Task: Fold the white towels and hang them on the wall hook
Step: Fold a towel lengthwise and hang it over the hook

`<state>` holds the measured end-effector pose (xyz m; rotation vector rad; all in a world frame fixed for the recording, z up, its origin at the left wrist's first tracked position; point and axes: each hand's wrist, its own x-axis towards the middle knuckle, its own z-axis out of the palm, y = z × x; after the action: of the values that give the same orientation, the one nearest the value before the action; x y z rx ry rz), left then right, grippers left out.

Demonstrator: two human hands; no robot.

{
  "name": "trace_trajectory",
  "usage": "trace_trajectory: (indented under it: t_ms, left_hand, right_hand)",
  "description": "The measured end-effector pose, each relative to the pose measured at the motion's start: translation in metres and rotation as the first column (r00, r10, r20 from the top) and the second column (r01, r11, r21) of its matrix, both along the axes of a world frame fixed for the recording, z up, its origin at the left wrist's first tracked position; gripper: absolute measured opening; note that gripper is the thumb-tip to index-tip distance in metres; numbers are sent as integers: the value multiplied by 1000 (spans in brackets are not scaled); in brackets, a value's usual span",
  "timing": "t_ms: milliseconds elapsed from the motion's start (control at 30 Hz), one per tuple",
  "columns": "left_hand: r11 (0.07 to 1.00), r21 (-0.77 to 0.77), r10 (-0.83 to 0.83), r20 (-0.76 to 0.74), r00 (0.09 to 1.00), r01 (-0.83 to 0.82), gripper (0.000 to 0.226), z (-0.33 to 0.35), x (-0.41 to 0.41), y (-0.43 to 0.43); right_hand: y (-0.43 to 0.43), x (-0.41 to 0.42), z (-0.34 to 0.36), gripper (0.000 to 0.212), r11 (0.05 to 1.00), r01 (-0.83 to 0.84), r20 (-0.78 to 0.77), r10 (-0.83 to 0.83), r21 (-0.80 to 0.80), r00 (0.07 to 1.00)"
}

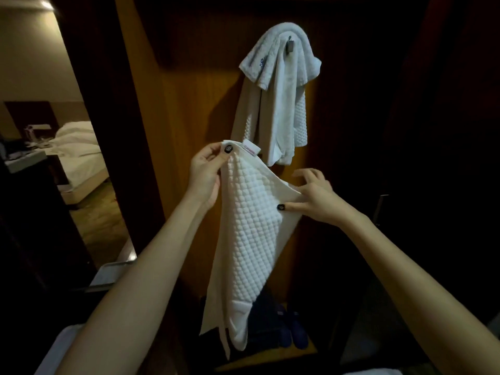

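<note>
A white waffle-textured towel (251, 228) hangs folded lengthwise in front of me, a small label at its top edge. My left hand (207, 169) pinches its top corner between thumb and fingers. My right hand (311, 196) pinches the towel's right edge lower down, thumb on the front and the other fingers spread. On the wooden wall above, a metal hook (289, 46) carries other white towels (278, 85), draped over it and hanging down just behind the held towel.
A wooden wall panel (189, 104) faces me. A doorway at left opens onto a bed (78, 150) with white linen. Dark slippers (292, 331) sit on a low shelf below. A dark door with a handle (380, 209) stands at right.
</note>
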<state>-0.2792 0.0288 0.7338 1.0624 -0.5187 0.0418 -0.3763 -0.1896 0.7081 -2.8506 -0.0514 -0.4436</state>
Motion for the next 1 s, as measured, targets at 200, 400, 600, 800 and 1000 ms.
trace_trajectory:
  t_ms: [200, 400, 600, 800, 1000]
  left_hand:
    - [960, 184, 191, 116, 975, -211, 7, 2, 24, 22]
    - [791, 394, 284, 442, 851, -468, 13, -12, 35, 36]
    - [614, 443, 262, 666, 698, -653, 15, -23, 35, 43]
    - [593, 558, 128, 646, 752, -580, 24, -38, 24, 38]
    - [434, 623, 215, 630, 746, -651, 17, -55, 5, -6]
  right_hand:
    - [-18, -17, 3, 51, 922, 53, 75, -88, 382, 993]
    - [-16, -9, 14, 48, 913, 26, 310, -166, 407, 936]
    - [-15, 0, 28, 25, 915, 10, 360, -169, 404, 918]
    - [-32, -5, 20, 25, 951, 110, 234, -181, 288, 955]
    - [-16, -13, 7, 30, 924, 28, 116, -78, 382, 990]
